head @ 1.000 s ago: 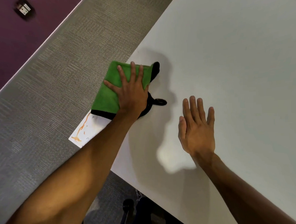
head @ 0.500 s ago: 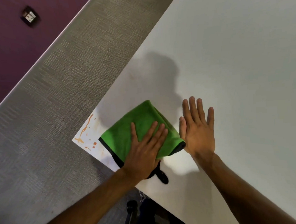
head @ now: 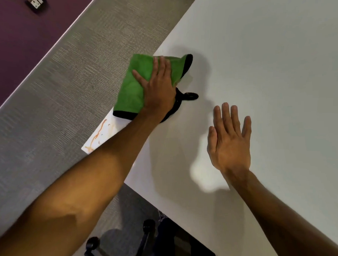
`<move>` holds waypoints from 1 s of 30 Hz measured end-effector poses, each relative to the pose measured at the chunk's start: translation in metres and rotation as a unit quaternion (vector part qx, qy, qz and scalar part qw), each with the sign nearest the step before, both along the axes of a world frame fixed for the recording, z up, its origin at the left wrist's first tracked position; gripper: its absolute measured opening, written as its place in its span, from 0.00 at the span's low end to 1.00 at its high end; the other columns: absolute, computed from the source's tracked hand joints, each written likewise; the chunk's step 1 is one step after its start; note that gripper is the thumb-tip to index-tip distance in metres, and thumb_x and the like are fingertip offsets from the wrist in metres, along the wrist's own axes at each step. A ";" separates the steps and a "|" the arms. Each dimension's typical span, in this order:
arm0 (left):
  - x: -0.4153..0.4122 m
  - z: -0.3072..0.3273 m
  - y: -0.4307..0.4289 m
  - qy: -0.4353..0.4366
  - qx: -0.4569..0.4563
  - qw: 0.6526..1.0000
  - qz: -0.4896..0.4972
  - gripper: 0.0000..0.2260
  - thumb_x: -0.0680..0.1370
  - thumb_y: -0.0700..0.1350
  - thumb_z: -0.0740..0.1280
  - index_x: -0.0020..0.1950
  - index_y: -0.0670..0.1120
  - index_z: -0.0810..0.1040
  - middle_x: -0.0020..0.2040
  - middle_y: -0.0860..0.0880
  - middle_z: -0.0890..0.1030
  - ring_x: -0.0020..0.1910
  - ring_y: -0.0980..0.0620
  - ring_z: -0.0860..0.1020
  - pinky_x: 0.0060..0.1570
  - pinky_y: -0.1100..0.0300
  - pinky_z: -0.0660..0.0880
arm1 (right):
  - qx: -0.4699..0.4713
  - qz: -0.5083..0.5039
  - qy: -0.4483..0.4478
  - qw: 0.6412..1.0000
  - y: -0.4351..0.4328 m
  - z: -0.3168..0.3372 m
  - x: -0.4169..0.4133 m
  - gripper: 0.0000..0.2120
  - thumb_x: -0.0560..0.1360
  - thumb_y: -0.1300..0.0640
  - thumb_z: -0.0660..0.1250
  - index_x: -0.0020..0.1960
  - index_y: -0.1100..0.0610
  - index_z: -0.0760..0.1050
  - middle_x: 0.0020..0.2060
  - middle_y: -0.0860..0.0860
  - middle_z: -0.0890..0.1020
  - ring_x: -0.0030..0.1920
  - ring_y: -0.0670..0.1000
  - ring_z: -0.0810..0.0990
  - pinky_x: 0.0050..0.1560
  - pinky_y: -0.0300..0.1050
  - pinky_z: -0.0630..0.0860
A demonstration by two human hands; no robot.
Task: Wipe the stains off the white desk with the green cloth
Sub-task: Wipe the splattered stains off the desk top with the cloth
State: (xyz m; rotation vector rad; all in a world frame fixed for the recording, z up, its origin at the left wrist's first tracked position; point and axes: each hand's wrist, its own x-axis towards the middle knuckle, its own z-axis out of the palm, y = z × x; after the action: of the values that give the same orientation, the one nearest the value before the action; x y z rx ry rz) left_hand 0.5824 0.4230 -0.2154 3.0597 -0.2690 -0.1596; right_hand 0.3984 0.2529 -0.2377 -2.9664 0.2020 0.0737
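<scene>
A folded green cloth (head: 133, 89) with black trim lies on the left edge of the white desk (head: 267, 67), partly overhanging it. My left hand (head: 158, 90) presses flat on the cloth, fingers pointing away from me. Orange stains (head: 98, 135) streak the desk's near-left corner, just below the cloth. My right hand (head: 229, 140) rests flat on the desk to the right, fingers spread, holding nothing. A black loop (head: 190, 96) of the cloth sticks out beside my left wrist.
Grey carpet (head: 57, 84) lies left of the desk, with a purple wall (head: 13, 37) and a socket (head: 35, 2) beyond. Black chair legs with castors (head: 146, 226) stand below the desk's near edge.
My left hand has pushed the cloth from the near corner away along the desk's left edge, uncovering the orange streaks at the corner. The right hand has stayed flat in place.
</scene>
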 end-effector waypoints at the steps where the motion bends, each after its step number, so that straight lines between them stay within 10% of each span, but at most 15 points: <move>1: -0.008 0.000 0.003 0.000 -0.006 1.000 -0.014 0.29 0.80 0.50 0.59 0.79 0.44 0.56 0.80 0.46 0.57 0.80 0.50 0.51 0.68 0.23 0.46 | 0.000 0.001 -0.001 1.000 0.000 0.000 0.000 0.28 0.87 0.47 0.42 0.85 0.53 0.45 0.85 0.52 0.47 0.85 0.54 0.43 0.83 0.66 0.47; 5: -0.064 0.002 0.031 -0.001 -0.027 0.991 -0.132 0.30 0.77 0.52 0.49 0.77 0.39 0.61 0.78 0.42 0.62 0.78 0.46 0.58 0.71 0.28 0.51 | 0.009 -0.002 0.002 1.000 -0.001 0.002 0.000 0.28 0.87 0.47 0.41 0.85 0.54 0.46 0.85 0.52 0.48 0.85 0.55 0.44 0.83 0.67 0.47; 15: -0.205 -0.005 0.075 -0.030 -0.006 0.975 -0.220 0.30 0.75 0.47 0.62 0.75 0.36 0.64 0.76 0.38 0.65 0.76 0.40 0.62 0.68 0.34 0.65 | 0.005 0.002 -0.015 1.000 -0.001 0.003 -0.003 0.29 0.86 0.47 0.40 0.85 0.54 0.45 0.85 0.53 0.48 0.85 0.56 0.44 0.82 0.67 0.47; 30: -0.051 0.000 0.054 -0.022 0.005 0.998 -0.058 0.28 0.80 0.42 0.61 0.78 0.42 0.57 0.80 0.45 0.57 0.79 0.47 0.53 0.74 0.33 0.46 | 0.002 0.006 -0.042 0.999 -0.003 -0.003 -0.001 0.28 0.86 0.48 0.42 0.85 0.55 0.47 0.85 0.54 0.51 0.85 0.56 0.46 0.82 0.67 0.47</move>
State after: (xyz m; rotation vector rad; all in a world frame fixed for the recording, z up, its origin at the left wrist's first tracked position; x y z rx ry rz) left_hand 0.5314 0.4768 -0.2157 3.0619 -0.4508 -0.1000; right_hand 0.3974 0.2503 -0.2411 -2.9593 0.1715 -0.0482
